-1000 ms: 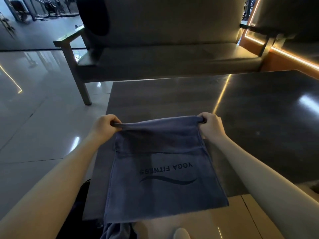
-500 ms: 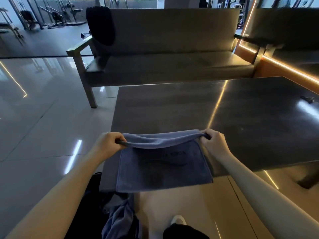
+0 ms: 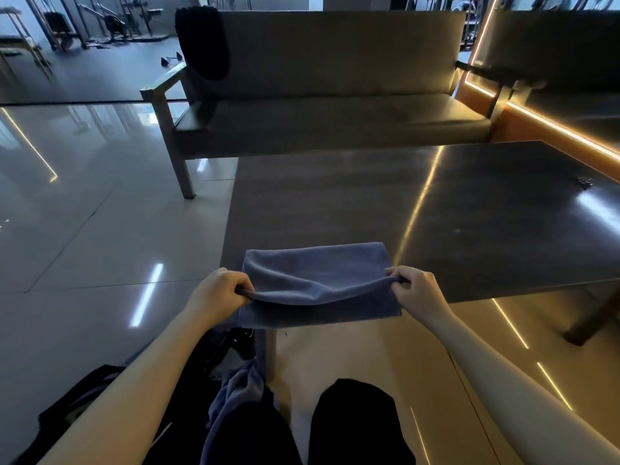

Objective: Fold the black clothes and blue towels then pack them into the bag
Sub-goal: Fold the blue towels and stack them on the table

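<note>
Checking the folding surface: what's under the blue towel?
The blue towel lies on the dark table, at its near left corner. Anything directly beneath is covered.

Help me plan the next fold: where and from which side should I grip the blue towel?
At both ends of its raised near fold, one hand from each side, where the left hand and right hand pinch it. The rest of the blue towel lies flat on the table.

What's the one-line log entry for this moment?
step: folding blue towel | left hand: pinching left end | right hand: pinching right end | place: table corner
</note>
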Demonstrator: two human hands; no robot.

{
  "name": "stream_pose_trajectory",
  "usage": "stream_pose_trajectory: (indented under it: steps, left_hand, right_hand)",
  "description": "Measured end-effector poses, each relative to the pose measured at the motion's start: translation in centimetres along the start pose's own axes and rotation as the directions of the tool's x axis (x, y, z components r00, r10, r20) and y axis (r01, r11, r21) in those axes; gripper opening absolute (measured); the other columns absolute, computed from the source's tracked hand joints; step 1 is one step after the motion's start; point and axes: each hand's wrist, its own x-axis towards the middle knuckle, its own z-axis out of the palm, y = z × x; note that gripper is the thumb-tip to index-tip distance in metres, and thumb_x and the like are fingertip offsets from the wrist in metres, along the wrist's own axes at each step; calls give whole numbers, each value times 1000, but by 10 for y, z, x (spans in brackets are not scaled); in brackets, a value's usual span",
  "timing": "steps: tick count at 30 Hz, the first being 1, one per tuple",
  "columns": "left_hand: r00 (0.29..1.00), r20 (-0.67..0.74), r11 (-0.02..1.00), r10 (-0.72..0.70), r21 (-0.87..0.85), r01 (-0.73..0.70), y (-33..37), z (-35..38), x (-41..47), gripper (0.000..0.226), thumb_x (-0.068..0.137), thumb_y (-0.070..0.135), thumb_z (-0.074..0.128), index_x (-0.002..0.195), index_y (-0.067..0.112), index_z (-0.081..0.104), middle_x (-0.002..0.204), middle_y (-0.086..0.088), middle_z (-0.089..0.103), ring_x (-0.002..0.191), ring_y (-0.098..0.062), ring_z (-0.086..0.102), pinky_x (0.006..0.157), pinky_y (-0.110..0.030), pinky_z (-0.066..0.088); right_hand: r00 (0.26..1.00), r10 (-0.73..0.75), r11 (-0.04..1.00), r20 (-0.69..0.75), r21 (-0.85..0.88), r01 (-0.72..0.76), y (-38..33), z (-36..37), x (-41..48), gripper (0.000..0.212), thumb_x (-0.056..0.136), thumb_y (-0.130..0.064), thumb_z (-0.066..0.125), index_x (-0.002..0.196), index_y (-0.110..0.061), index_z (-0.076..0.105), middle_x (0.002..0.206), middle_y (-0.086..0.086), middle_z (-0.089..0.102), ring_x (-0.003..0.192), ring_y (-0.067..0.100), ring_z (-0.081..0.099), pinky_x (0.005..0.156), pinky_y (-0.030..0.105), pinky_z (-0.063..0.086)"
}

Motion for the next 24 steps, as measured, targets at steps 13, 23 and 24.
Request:
stream_pose_trajectory:
  steps: [13,23,24]
  left_hand:
    - [991,57,971,117,201,-126,-11,24,-22,18,71,9,65,67,24,58,110,7,67,106,-16,57,86,-35,47]
    - [972,205,842,115,498,-205,-6,35,-33,76,75,39,71,141,23,37,136,7,40,126,-18,41,98,-34,41]
    - [975,178,823,135,528,-210,-7,38,-34,78,73,35,74,140,21,38,135,4,42,124,-20,44,95,-36,43]
  right_hand:
    - [995,29,998,99,-63,-23,22,7,-26,30,93,-3,54,123,-1,60,114,12,66,104,21,63,83,22,52]
    - [970,-16,786,244,-596,163,19,20,-50,85,81,-57,63,149,-21,27,154,-3,29,142,20,28,116,36,21]
    - [970,-10,750,241,-640,167,22,26,-53,90,78,-58,65,150,-20,26,155,-1,28,143,22,27,116,39,20]
